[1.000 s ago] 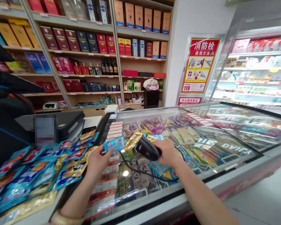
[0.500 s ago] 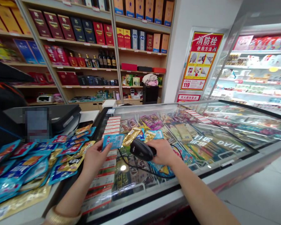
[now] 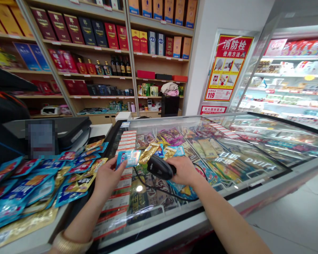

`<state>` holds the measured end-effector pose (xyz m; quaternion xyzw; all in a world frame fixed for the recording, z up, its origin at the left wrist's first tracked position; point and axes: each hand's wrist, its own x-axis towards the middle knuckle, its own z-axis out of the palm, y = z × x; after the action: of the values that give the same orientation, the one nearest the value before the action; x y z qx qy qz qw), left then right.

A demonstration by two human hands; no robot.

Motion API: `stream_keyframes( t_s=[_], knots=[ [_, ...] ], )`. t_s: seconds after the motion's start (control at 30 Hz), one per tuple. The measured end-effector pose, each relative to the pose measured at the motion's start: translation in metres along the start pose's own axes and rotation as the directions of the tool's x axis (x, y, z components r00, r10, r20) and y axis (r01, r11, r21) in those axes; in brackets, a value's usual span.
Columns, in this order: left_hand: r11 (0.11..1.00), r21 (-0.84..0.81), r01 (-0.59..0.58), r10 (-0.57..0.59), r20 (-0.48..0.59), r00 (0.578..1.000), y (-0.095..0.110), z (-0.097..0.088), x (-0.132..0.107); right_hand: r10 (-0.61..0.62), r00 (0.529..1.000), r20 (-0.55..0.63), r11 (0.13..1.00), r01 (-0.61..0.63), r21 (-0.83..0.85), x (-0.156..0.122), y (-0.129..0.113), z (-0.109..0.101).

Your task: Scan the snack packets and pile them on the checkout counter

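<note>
Pinching a blue packet between thumb and fingers, the left hand presents it just left of a black scanner, around whose rear part the right hand is closed. The packet extends rightward from the left-hand pinch, its long axis roughly crosswise; its free end stands near the scanner's front, with a narrow gap between. The scanner's long axis slants from upper left to lower right, its front toward the packet. Of the two hands, the left is nearer the packet; the right lies beyond the scanner's length. Just past the scanner are loose gold and blue packets; a heap of packets lies left of the left hand. Below both grips is a glass-topped freezer. Compared with one second ago, the scanner sits closer to the packet; compared with half a second ago, both grips appear nearly unchanged.
</note>
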<state>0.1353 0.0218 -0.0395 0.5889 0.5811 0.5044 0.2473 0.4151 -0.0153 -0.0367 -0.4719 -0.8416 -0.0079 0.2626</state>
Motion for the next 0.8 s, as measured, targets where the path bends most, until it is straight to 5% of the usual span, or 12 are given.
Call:
stream_keyframes(
  t_s=[0.2,0.33,0.43,0.5,0.67,0.8],
  knots=[
    [0.998,-0.054,0.025,-0.024,0.007,1.000,-0.001,0.001,-0.002,0.007,0.999,-0.044,0.999,-0.005,0.041,0.000,0.003,0.002],
    [0.979,-0.190,0.068,-0.070,-0.005,0.998,0.005,0.006,-0.006,0.086,0.972,-0.219,0.996,-0.084,0.021,-0.005,0.020,-0.005],
    [0.971,-0.233,0.057,-0.061,-0.010,0.998,0.014,0.016,-0.004,0.260,0.878,-0.403,0.951,-0.306,-0.053,-0.012,0.043,-0.016],
    [0.978,-0.208,0.018,-0.012,0.032,0.999,0.021,0.028,0.001,0.402,0.765,-0.503,0.862,-0.502,-0.075,-0.016,0.059,-0.023],
    [0.997,-0.024,-0.074,0.077,0.139,0.987,0.032,0.067,0.021,0.603,0.531,-0.595,0.658,-0.753,-0.005,-0.023,0.087,-0.032],
    [0.987,0.139,-0.081,0.061,0.143,0.988,0.029,0.091,0.028,0.652,0.459,-0.603,0.587,-0.809,0.018,-0.024,0.092,-0.030]
  ],
)
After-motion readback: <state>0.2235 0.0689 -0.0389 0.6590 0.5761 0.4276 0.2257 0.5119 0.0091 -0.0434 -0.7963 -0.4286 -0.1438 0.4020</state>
